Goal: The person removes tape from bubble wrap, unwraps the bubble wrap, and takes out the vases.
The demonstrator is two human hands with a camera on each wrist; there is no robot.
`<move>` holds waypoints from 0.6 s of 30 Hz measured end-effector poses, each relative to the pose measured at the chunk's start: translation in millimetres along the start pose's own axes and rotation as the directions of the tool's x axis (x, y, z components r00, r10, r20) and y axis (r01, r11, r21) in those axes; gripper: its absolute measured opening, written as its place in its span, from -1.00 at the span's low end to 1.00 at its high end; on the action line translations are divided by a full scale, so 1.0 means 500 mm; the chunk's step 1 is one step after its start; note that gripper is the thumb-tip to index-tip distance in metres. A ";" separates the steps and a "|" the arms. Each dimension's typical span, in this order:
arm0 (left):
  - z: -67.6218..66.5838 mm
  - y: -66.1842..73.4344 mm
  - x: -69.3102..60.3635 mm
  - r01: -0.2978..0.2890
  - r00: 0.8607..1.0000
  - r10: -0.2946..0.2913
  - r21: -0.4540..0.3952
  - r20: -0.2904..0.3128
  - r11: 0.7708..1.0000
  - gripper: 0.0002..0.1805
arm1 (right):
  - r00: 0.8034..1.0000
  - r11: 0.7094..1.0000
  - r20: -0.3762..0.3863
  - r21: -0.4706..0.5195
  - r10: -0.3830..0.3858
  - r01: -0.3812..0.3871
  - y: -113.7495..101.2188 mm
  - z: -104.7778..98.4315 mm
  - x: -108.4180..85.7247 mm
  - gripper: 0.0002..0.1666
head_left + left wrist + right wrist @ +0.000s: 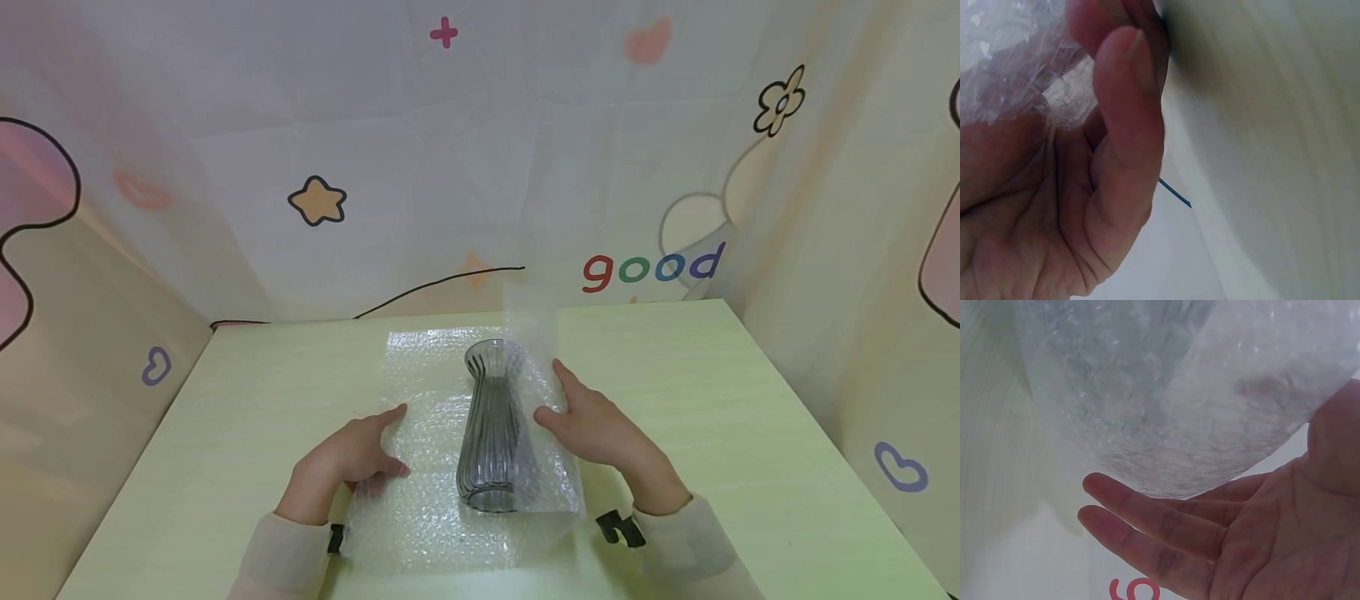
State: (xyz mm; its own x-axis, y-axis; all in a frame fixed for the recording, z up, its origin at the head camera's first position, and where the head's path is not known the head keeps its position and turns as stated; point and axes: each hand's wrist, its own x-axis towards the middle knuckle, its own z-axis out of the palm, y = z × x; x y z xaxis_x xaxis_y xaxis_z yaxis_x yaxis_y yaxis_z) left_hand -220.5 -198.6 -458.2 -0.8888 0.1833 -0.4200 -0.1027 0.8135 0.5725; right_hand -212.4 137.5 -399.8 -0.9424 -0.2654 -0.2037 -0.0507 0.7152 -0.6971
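Note:
A grey ribbed glass vase [487,442] lies on a sheet of bubble wrap [427,517], its flared mouth toward the back. The sheet's right part is folded over the vase's right side. My left hand [352,454] holds the sheet's left edge; in the left wrist view, curled fingers [1129,106] pass below the wrap. On the folded part, my right hand [596,425] presses with thumb and fingers spread. The right wrist view shows straight fingers [1160,525] along the outside of the curved wrap [1197,450]; the thumb tip is behind it.
The pale green table [750,467] extends on both sides of the wrap. A printed cloth backdrop [420,167] rises behind the table and along its sides. Black straps [621,529] show at the wrists.

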 end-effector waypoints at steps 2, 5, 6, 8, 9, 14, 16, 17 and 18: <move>0.000 0.000 0.000 -0.002 1.000 0.002 0.000 0.001 1.000 0.09 | 1.000 1.000 0.000 0.002 0.001 -0.001 0.001 -0.001 0.000 0.00; 0.000 -0.001 -0.001 -0.006 1.000 0.006 0.001 -0.001 1.000 0.10 | 1.000 1.000 -0.001 0.000 0.000 0.000 0.003 -0.002 0.000 0.01; 0.000 -0.001 -0.001 -0.007 1.000 0.007 0.001 -0.001 1.000 0.10 | 1.000 1.000 -0.001 0.001 -0.003 0.003 0.003 -0.003 0.000 0.01; 0.000 -0.001 -0.002 -0.010 1.000 0.010 0.002 -0.004 1.000 0.10 | 1.000 1.000 -0.004 0.000 -0.011 0.011 0.004 -0.004 0.000 0.01; 0.000 -0.001 -0.001 -0.010 1.000 0.010 0.003 -0.005 1.000 0.10 | 1.000 1.000 -0.005 0.000 -0.015 0.015 0.005 -0.005 0.000 0.01; 0.000 0.001 -0.003 -0.010 1.000 0.010 0.005 -0.006 1.000 0.10 | 0.999 0.999 -0.011 0.005 -0.034 0.034 0.011 -0.008 0.002 0.01; 0.000 0.001 -0.004 -0.008 1.000 0.008 0.003 -0.005 1.000 0.09 | 0.999 0.999 -0.014 0.016 -0.039 0.040 0.015 -0.008 0.004 0.02; 0.000 0.001 -0.004 -0.008 1.000 0.008 0.002 -0.005 1.000 0.10 | 0.999 0.999 -0.015 0.021 -0.043 0.043 0.015 -0.008 0.004 0.03; 0.000 0.001 -0.004 -0.006 1.000 0.006 0.000 -0.004 1.000 0.10 | 0.999 0.999 -0.016 0.027 -0.046 0.046 0.015 -0.009 0.003 0.04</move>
State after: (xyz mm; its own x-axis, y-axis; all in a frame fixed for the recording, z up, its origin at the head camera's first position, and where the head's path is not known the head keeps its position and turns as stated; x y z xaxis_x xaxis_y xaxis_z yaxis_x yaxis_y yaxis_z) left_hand -218.9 -198.6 -456.9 -0.8914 0.1858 -0.4134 -0.0973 0.8124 0.5750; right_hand -215.8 145.2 -402.3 -0.9441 -0.2878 -0.1607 -0.0854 0.6844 -0.7241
